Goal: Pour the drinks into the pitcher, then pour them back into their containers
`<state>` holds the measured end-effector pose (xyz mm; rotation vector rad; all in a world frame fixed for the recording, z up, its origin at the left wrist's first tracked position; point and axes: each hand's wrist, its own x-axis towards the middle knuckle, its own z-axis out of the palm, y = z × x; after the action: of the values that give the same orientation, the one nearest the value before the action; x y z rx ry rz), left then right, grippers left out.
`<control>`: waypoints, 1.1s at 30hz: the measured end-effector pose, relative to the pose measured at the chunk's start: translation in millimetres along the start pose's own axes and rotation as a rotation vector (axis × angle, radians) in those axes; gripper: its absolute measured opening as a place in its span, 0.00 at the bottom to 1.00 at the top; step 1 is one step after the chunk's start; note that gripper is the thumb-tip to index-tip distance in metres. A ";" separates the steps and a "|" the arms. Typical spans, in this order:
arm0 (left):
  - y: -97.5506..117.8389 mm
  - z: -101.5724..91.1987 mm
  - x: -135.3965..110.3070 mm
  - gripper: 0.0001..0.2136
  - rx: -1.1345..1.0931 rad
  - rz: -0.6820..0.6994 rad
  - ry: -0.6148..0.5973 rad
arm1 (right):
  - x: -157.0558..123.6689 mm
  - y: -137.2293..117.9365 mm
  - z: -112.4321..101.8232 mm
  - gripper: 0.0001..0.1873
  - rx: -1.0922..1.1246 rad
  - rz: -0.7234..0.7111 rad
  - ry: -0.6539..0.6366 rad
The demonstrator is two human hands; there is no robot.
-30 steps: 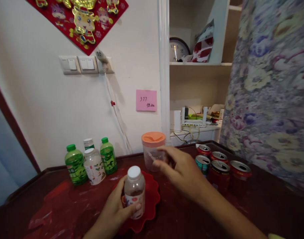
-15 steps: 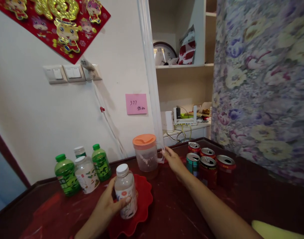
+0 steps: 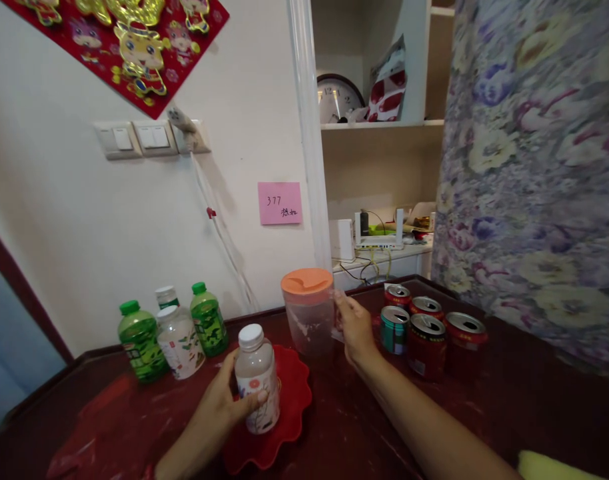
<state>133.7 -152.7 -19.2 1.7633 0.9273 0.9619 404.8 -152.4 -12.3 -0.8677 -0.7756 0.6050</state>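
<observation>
Left hand (image 3: 219, 403): wrapped round clear white-capped plastic bottle (image 3: 258, 380), seemingly to steady it over red scalloped plate (image 3: 295, 393);
Right hand (image 3: 357, 328): curled around handle (image 3: 337, 335) of translucent orange-lidded plastic pitcher (image 3: 308, 323), beyond plate

- Left hand (image 3: 219, 407): most fingers hidden behind the clear, white-capped plastic bottle with a floral label (image 3: 257, 387).
- Right hand (image 3: 357, 327): covers much of the clear plastic handle (image 3: 338, 335).
- Toward the back left corner of the dark red table (image 3: 364, 427), a white-capped bottle (image 3: 165, 295), mostly hidden by other bottles.
- Yellow-green thing (image 3: 549, 465): cut off at the bottom, too little showing to identify.
</observation>
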 end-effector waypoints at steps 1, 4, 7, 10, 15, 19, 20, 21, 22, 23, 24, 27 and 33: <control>2.7 0.4 -0.1 0.36 -0.018 -0.011 -0.008 | 0.9 -3.5 -1.6 0.31 0.007 -0.011 0.040; 13.1 1.4 0.4 0.36 -0.047 -0.043 0.002 | 5.2 -15.3 -8.8 0.32 0.018 -0.021 0.098; 25.7 0.7 2.4 0.35 -0.042 -0.047 0.043 | 7.8 -24.7 -14.4 0.33 0.031 -0.012 0.106; 37.1 -2.2 7.0 0.35 -0.017 -0.028 0.080 | 7.6 -27.8 -16.5 0.33 0.037 -0.005 0.104; 50.3 -6.4 22.6 0.35 0.023 0.021 0.099 | 7.3 -22.6 -19.0 0.33 0.024 -0.001 0.102; 55.9 -3.2 39.5 0.33 0.017 0.052 0.115 | 8.1 -21.2 -21.8 0.33 0.015 0.011 0.117; 55.8 -1.6 44.2 0.33 0.011 0.055 0.126 | 8.3 -21.5 -22.5 0.34 0.014 0.016 0.119; 54.8 0.2 49.2 0.33 0.003 0.058 0.137 | 8.4 -21.9 -23.2 0.34 0.013 0.020 0.121; 52.6 2.0 54.7 0.33 -0.003 0.059 0.147 | 8.5 -22.3 -23.8 0.34 0.012 0.024 0.120; 49.3 3.7 60.7 0.33 -0.004 0.057 0.153 | 8.6 -22.5 -24.3 0.34 0.009 0.026 0.118; 44.9 5.3 67.2 0.32 0.000 0.054 0.161 | 8.6 -22.5 -24.8 0.34 0.006 0.027 0.116; 27.8 10.1 89.1 0.30 0.023 0.043 0.215 | 8.9 -21.6 -25.7 0.34 -0.014 0.019 0.118; 5.9 27.0 128.2 0.27 0.003 0.030 0.296 | 10.6 -17.5 -26.7 0.32 -0.061 -0.015 0.130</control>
<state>212.2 -50.8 6.2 1.6684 1.0889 1.2649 435.0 -165.2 -5.0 -0.9474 -0.6856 0.5088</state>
